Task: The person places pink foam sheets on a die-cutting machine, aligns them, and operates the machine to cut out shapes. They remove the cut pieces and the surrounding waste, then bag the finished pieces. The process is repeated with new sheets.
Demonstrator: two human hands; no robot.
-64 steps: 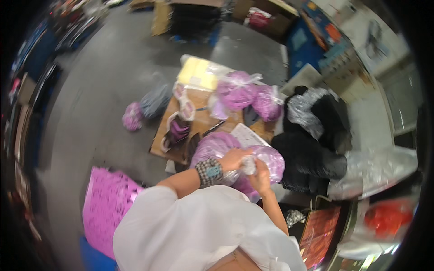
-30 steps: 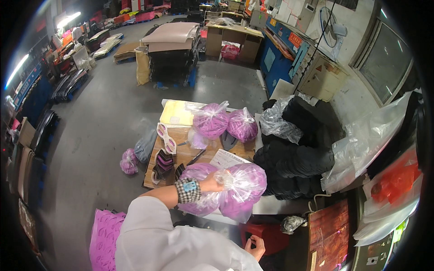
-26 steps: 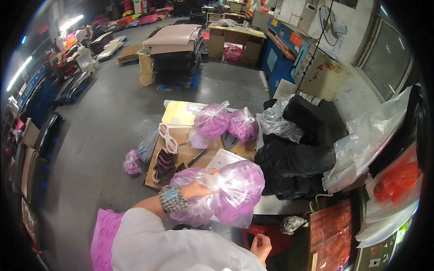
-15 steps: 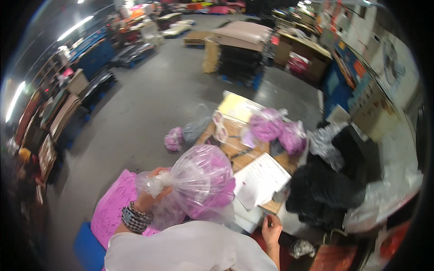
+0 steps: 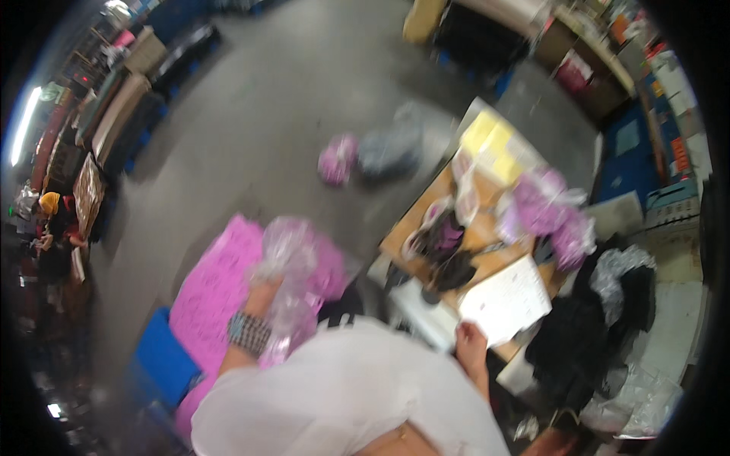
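Observation:
My left hand (image 5: 264, 295), below a checked cuff, is closed round the gathered neck of a clear plastic bag (image 5: 289, 243) with pink pieces inside. The bag hangs low beside a stack of pink sheets (image 5: 215, 281) with cut-out marks. My right hand (image 5: 471, 342) is closed at the near edge of a wooden table (image 5: 411, 228), by the corner of a white written sheet (image 5: 508, 299). Whatever its fingers hold is too blurred to make out. Dark shoe-like pieces (image 5: 449, 251) and pale sole-shaped pieces (image 5: 465, 182) lie on the tabletop.
More bagged pink pieces (image 5: 544, 201) and yellow paper (image 5: 494, 144) sit at the table's far side. Black material (image 5: 570, 334) is heaped at right. A blue container (image 5: 163, 357) stands at lower left. A small pink bag (image 5: 338, 159) and a grey bag (image 5: 391, 148) rest on the floor.
The bag in my left hand has dropped down and left, away from the table, uncovering the dark pieces there. The view has tilted downward. My right hand is now closer to the sheet.

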